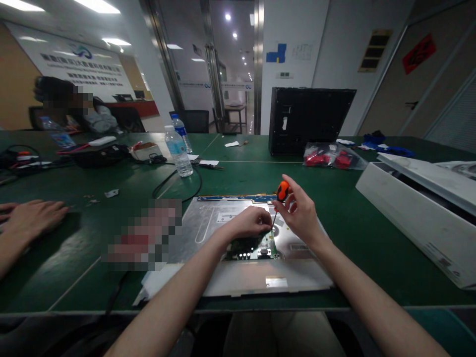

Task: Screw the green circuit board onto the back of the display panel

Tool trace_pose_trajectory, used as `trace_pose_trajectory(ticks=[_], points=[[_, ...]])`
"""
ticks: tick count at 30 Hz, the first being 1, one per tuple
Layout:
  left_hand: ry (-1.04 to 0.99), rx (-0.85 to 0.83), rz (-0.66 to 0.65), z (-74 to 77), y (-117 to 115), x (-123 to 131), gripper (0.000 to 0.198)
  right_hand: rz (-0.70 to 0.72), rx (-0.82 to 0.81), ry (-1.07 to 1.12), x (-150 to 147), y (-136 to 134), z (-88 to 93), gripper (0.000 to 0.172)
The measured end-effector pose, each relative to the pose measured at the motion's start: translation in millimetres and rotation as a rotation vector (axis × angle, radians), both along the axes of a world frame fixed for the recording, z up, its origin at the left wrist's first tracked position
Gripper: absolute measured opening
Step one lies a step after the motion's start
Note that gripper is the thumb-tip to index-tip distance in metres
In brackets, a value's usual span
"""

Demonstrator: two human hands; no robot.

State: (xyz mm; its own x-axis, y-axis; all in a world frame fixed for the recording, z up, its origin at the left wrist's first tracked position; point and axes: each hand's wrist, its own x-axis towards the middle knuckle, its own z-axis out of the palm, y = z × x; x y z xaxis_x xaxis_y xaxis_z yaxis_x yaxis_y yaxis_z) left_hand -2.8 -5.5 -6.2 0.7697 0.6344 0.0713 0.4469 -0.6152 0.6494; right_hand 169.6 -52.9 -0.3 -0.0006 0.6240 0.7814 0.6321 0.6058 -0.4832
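Note:
A flat metal display panel point(193, 233) lies on the green table in front of me, with a green circuit board point(274, 244) on its middle and a blue strip board point(230, 199) along its far edge. In my right hand point(299, 210) is a screwdriver point(283, 191) with an orange and black handle, held nearly upright. Its shaft leans down to the circuit board's edge. My left hand point(253, 220) has its fingers closed close to the tip, over the board. What those fingers pinch, if anything, is hidden.
To the left rests another person's hand point(39, 218). Water bottles point(180, 153), cables and a dark pouch point(98, 156) stand beyond. A black monitor casing point(308, 119) and a plastic bag point(330, 156) of red items are behind the panel; a white casing point(416, 218) sits right.

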Motion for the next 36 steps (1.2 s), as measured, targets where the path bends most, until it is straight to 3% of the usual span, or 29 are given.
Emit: trace_pose_trajectory(ticks=[3, 12, 19, 30, 36], points=[[0.004, 0.001, -0.003, 0.6, -0.3, 0.3, 0.008, 0.006, -0.026, 0.029, -1.2, -1.8, 0.2, 0.059], [0.013, 0.022, 0.001, 0.9, 0.1, 0.2, 0.009, -0.001, 0.023, 0.008, 2.5, 1.3, -1.7, 0.046], [0.016, 0.023, 0.0, 0.8, 0.0, 0.7, 0.008, 0.013, -0.018, 0.011, -1.0, -2.5, 1.2, 0.058], [0.007, 0.012, -0.003, 2.0, -0.5, 0.3, 0.009, 0.003, 0.031, -0.002, 1.6, 0.0, -0.3, 0.046], [0.008, 0.003, 0.001, 2.5, -0.7, 0.6, 0.009, 0.003, -0.008, 0.002, -0.2, -1.6, 0.8, 0.053]])
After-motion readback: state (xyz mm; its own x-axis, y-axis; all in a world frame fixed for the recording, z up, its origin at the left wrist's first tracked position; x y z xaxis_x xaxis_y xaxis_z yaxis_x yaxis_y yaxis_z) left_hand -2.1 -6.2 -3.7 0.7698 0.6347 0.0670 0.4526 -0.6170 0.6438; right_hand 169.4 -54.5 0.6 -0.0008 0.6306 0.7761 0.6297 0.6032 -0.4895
